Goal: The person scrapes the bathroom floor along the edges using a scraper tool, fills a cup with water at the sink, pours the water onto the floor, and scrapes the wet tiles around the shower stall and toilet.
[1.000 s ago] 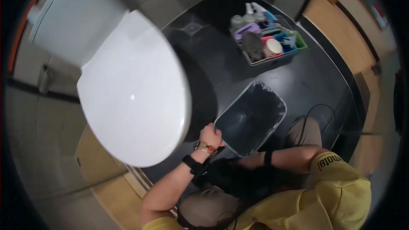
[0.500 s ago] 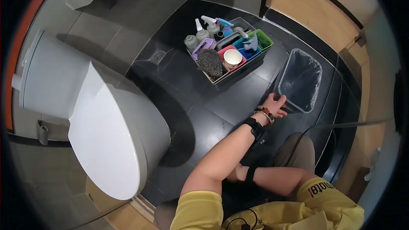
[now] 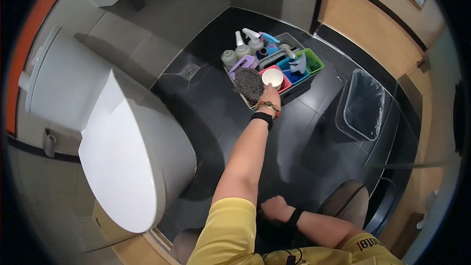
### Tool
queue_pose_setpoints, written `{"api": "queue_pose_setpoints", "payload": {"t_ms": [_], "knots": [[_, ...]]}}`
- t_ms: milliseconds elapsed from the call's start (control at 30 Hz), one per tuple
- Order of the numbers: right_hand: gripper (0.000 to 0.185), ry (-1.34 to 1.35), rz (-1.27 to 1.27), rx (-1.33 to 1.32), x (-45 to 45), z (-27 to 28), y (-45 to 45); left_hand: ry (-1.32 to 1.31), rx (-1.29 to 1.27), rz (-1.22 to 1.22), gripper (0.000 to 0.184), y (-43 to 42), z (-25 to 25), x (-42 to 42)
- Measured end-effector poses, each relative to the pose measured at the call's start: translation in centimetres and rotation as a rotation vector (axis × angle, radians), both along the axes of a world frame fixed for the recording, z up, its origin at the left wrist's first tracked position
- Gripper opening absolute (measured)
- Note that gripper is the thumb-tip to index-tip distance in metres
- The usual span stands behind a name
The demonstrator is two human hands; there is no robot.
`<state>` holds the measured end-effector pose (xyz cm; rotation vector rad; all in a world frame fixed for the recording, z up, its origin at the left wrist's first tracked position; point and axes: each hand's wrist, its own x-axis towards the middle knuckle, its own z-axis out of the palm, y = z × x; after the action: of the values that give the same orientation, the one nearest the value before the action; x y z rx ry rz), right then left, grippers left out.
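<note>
My left hand (image 3: 271, 97) reaches into the near side of a cleaning caddy and pinches the near rim of a white cup (image 3: 272, 79). The cup sits in a red compartment (image 3: 285, 85). A grey, curly scouring pad (image 3: 249, 84) lies just left of the hand, beside a purple-handled brush (image 3: 244, 64). My right hand (image 3: 276, 208) is closed in a loose fist low in the view, near my knee. Whether it holds anything is hidden.
Spray bottles (image 3: 255, 41) stand at the caddy's back. A lined waste bin (image 3: 362, 103) is to the right, by a glass panel. A toilet with its lid down (image 3: 120, 162) fills the left. A floor drain (image 3: 189, 71) lies behind it.
My left hand has moved from the waste bin's near edge leftward to the white cup in the caddy. My right fist, earlier partly behind the left arm, now shows. The view has shifted slightly.
</note>
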<state>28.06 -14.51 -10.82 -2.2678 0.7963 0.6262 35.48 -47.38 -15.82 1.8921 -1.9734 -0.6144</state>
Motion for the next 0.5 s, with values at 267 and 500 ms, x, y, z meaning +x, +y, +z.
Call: {"api": "queue_pose_setpoints", "payload": {"t_ms": [267,500], "knots": [[0.018,-0.062,0.026,0.063,2.4,0.5,-1.8,0.034,-0.430,-0.275,0.055,9.4,11.6,1.1],[0.022,-0.144,-0.153,-0.029,4.0,0.8,-6.2,-0.080,-0.424,-0.284,0.062,22.2,25.3,9.4]]}}
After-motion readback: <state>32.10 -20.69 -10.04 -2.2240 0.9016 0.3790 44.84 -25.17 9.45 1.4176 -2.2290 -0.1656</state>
